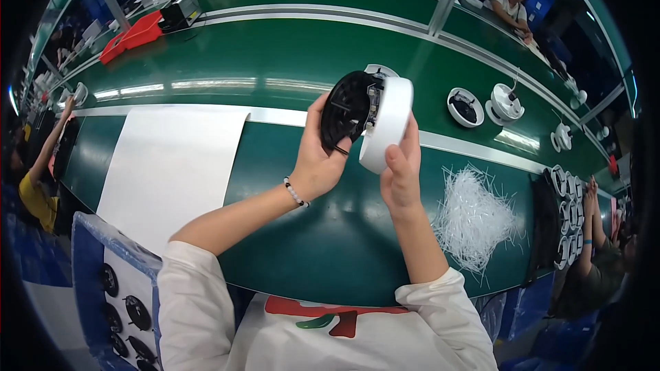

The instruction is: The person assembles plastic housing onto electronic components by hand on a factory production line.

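Observation:
Above the middle of the green bench, my left hand (320, 161) grips a round black plastic base (346, 111) by its edge, tilted on its side. Facing it, a white round housing (390, 124) is held in my right hand (404, 177), thumb on its outer wall. Small electronic parts (373, 106) show in the gap between the two pieces. Whether the pieces touch or are joined by wires, I cannot tell. Just behind the housing, part of another white piece (381, 70) peeks out.
A white sheet (175, 165) covers the bench at left; a heap of thin white strips (476, 218) lies right. A blue bin (88, 268) at lower left holds several black bases. White units (505, 103) stand on the conveyor. Co-workers sit at both sides and across.

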Demonstrator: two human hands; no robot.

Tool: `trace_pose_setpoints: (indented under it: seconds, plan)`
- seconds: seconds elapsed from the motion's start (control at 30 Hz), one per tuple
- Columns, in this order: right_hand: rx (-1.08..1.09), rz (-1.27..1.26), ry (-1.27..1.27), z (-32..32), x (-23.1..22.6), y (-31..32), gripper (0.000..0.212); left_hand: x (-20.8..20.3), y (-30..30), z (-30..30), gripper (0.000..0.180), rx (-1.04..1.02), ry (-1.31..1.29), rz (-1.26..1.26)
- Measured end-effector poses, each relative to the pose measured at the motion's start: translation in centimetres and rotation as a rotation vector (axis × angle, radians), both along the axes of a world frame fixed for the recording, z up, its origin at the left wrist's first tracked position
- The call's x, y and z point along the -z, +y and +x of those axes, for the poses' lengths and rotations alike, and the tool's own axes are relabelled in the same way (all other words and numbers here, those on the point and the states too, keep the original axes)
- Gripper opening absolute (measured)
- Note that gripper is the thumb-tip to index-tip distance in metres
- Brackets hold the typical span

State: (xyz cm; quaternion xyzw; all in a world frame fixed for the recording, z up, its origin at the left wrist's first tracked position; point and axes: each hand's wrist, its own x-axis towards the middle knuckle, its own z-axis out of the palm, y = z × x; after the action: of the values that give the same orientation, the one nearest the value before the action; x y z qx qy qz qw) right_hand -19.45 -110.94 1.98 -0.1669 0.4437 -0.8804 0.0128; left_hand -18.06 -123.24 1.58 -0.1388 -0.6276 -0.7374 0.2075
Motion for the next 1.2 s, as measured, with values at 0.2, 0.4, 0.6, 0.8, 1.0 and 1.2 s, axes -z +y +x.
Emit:
trace_pose_setpoints:
  seconds: [0.2, 0.4, 0.6, 0.8, 1.0, 1.2]
  plan:
    - [0.063, 0.605, 0.313, -1.2, 0.9, -0.1, 0.109, 1.9, -4.0, 0.0, 0.068, 0.834, -0.349, 0.563]
    - [0.090, 1.105, 0.461, -0.8, 1.4, -1.6, 0.108, 3.6, -3.5, 0.4, 0.070, 0.365, -0.552, 0.891]
    - [-0.028, 1.148, 0.589, -1.2, 2.7, -2.1, 0.111, 6.4, -4.6, 1.2, 0.052, 0.347, -0.598, 0.861]
    - [-0.102, 1.174, 0.592, -1.2, 3.8, -2.3, 0.111, 7.3, -5.0, 1.3, 0.051, 0.440, -0.662, 0.904]
    - [-0.169, 1.133, 0.654, -1.5, 3.8, -2.4, 0.108, 8.2, -4.9, 1.3, 0.048, 0.344, -0.684, 0.980]
    - [-0.209, 1.156, 0.693, -1.7, 4.1, -3.0, 0.107, 8.4, -5.2, 1.3, 0.046, 0.329, -0.669, 1.002]
